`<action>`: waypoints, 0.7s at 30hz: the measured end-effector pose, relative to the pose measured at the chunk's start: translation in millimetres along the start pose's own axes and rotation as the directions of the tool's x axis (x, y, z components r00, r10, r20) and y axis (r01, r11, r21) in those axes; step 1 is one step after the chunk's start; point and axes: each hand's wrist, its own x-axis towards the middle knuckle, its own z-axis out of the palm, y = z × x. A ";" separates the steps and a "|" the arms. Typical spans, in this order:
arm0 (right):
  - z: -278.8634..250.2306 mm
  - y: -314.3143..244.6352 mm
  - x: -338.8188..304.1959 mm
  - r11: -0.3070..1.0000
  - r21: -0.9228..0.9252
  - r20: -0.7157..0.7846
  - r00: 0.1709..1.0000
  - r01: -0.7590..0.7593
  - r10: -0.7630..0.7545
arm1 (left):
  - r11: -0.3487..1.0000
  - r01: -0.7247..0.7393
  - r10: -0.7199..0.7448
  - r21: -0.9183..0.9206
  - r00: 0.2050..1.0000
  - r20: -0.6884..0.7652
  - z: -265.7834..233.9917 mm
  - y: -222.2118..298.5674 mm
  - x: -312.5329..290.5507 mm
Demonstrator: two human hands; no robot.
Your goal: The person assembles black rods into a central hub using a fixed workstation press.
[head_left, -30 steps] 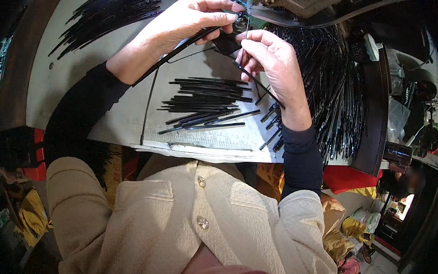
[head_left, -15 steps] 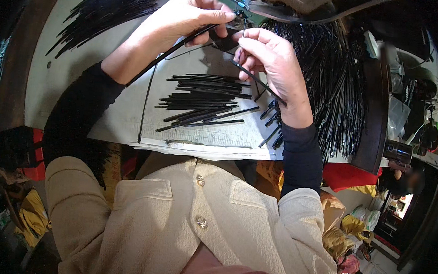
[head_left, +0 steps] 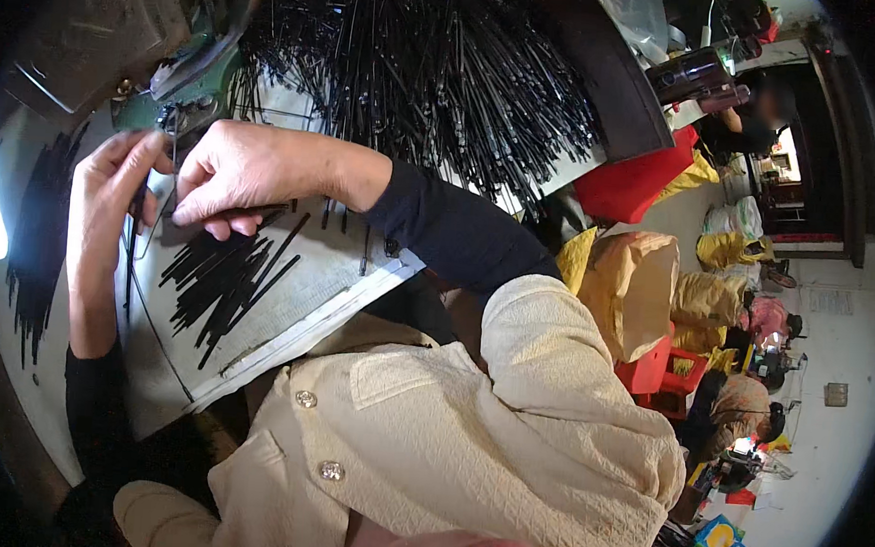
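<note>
The wide fisheye looked steeply down from head height, past the jacket [head_left: 428, 423] and onto the counter [head_left: 302, 283], whose front edge slanted upward to the right. The left hand [head_left: 112, 193] and right hand [head_left: 243, 171] showed close, left of centre; rightward, the view reached a distant wall [head_left: 839, 338].

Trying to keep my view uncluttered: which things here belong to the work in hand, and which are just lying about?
Apparently in use:
black strip in left hand
green machine part by right hand
short strips nearby
large black pile

Probably just lying about:
open tan sack
blue-and-yellow bag
</note>
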 end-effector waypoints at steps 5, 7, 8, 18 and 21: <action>-4.9 3.7 3.3 0.999 -0.035 -0.278 0.961 -0.004 -0.006 | 0.986 0.043 -0.071 0.163 0.983 0.170 -3.4 -2.1 -9.5; -5.3 4.8 4.6 0.999 0.048 -0.281 0.960 0.017 -0.002 | 0.987 0.046 -0.076 0.151 0.977 0.200 -7.6 -4.2 -10.6; -4.3 3.5 5.4 0.991 0.132 -0.284 0.959 0.035 0.004 | 0.989 0.050 -0.081 0.138 0.970 0.230 -10.2 -5.7 -11.1; -23.7 3.4 6.2 0.928 0.367 -0.251 0.967 0.056 0.041 | 0.977 -0.133 0.053 0.168 0.910 0.412 -29.3 -10.1 -2.5; -23.0 -2.3 1.4 0.956 0.278 -0.373 0.928 0.096 0.015 | 0.963 -0.155 0.096 0.220 0.962 0.257 -28.9 -14.2 -0.2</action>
